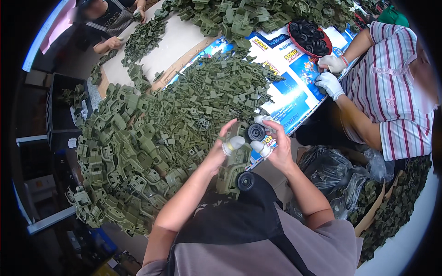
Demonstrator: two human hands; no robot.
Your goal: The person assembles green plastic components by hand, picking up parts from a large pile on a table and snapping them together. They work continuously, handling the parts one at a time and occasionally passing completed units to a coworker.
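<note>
The two hands work at the near edge of the tabletop [182, 32], just in front of the wearer's dark apron [225, 221]. The left hand [224, 149] is partly closed and grips a green toy vehicle body [229, 175], its thumb laid across the part. The body stands lengthwise between the apron and the tabletop. The right hand [277, 146] is curled, with thumb and finger closed on the edge of the upper black wheel [256, 132], located at the far end of the body. Whether this wheel is seated on the body cannot be determined. A lower black wheel [246, 181] is positioned at the end nearest the apron. White finger covers [236, 142] are fitted on both hands.

A large heap of green plastic parts [198, 101] covers the tabletop ahead and to the left. Larger shells lie at the left; smaller pieces lie toward the middle. A blue-and-white printed sheet [290, 108] covers the right portion. It carries a red bowl [297, 44] filled with black parts [307, 36]. At the right, a co-worker in a striped shirt [391, 99] rests white gloves [330, 84] near the bowl.
</note>
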